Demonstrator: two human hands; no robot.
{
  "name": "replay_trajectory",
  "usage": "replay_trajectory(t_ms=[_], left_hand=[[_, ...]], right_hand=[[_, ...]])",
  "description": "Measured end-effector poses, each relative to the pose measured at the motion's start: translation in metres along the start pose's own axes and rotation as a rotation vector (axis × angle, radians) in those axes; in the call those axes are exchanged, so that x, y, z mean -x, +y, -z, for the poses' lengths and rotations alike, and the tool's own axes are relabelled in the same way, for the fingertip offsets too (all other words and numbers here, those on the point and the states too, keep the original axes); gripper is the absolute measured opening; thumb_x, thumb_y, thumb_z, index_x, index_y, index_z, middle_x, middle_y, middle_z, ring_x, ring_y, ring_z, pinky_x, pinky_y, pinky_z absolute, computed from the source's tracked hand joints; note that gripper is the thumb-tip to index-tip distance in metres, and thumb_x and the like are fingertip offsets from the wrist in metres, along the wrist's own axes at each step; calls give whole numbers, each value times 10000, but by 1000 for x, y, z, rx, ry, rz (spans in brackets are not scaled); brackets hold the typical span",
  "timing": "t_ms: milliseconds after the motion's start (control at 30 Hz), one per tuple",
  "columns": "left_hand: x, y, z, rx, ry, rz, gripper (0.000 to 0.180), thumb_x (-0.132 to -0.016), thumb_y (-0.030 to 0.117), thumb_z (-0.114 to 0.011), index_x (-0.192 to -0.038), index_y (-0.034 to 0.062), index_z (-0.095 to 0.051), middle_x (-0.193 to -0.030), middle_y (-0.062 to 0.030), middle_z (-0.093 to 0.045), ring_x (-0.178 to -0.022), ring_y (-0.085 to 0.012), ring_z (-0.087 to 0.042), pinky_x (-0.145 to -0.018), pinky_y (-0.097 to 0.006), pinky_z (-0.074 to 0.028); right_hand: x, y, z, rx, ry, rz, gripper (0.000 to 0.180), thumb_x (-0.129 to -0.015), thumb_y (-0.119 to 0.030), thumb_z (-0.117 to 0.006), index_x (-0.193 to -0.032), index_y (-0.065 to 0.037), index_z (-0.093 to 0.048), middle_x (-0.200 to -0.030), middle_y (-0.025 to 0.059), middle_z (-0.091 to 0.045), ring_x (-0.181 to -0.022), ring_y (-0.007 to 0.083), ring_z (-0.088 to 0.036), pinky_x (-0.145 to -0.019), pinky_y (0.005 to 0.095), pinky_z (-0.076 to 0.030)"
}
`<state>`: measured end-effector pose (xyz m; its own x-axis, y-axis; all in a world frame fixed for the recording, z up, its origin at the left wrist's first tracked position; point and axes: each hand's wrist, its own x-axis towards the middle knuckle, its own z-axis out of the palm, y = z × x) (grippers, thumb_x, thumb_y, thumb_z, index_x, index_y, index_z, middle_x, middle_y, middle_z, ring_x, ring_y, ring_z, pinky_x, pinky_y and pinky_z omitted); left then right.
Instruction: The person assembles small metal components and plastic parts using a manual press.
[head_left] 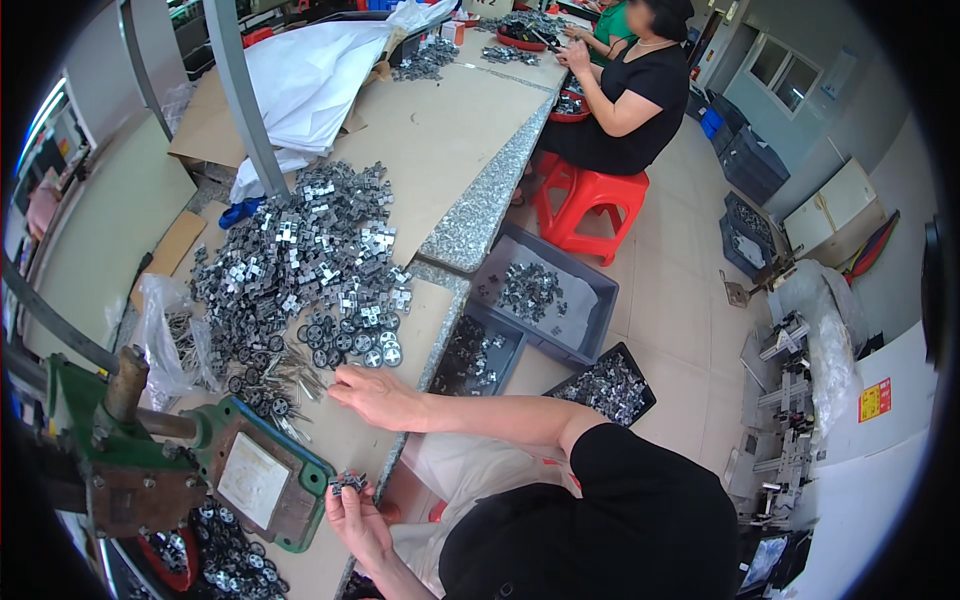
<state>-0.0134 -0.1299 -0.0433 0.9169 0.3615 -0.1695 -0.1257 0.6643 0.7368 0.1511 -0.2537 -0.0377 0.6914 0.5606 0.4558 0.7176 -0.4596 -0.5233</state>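
Note:
My left hand (357, 525) is closed round a small dark part (348, 485) with silvery bits, held up beside the green press. My right hand (378, 398) reaches over the bench with its fingertips pinched together at the edge of a heap of thin metal pins (290, 378). Whatever is between those fingertips is too small to make out. Small black wheels with silver spokes (350, 342) lie just beyond it. Behind them spreads a large pile of small grey and silver parts (310, 245).
A green hand press (262, 475) with a pale plate stands at left. More wheels (235, 555) lie below it. Grey bins (545, 295) and a black tray (608, 385) of parts sit beside the bench. A person (630, 95) works on a red stool (592, 205) farther off.

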Motion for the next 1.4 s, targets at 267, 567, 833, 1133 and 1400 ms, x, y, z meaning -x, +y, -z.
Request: replay_trajectory(t_ms=[267,567,833,1133,1400], left_hand=[[1,0,1,-23,-23,-10,189,-883,87,-542,-1061,23,-534,-1024,-134,-592,-848,-162,-577,-716,-263,-475],[-3,-4,3,-51,-26,-2,184,-888,81,-532,-1062,19,-537,-1029,-133,-593,-829,-159,-582,-715,-260,-481],[5,0,-3,-94,25,13,186,-878,79,-551,-1048,5,-543,-1006,-120,-597,-785,-149,-579,-690,-251,-481],[5,9,-30,-236,57,60,136,-874,51,-546,-989,-17,-568,-882,-62,-597,-724,-111,-561,-666,-237,-466],[3,10,-34,-326,132,27,178,-824,23,-616,-991,-38,-602,-869,-63,-623,-731,-104,-591,-665,-217,-483]], right_hand=[[12,-4,5,-23,-50,137,107,-730,-67,-581,-828,-29,-559,-829,75,-468,-834,233,-538,-669,339,-454],[18,-6,13,-16,-54,176,71,-693,-46,-550,-761,-27,-559,-865,89,-489,-845,254,-524,-741,338,-452],[12,-23,14,70,-230,42,213,-694,-4,-554,-903,12,-517,-972,138,-462,-918,267,-525,-757,359,-457],[31,-24,56,-1040,-305,-447,321,-883,-32,-472,-1202,-25,-506,-1038,54,-537,-883,125,-521,-754,261,-424],[32,-23,55,-1287,-503,-555,331,-895,-78,-474,-1222,-50,-517,-1089,5,-546,-845,70,-515,-736,222,-423]])
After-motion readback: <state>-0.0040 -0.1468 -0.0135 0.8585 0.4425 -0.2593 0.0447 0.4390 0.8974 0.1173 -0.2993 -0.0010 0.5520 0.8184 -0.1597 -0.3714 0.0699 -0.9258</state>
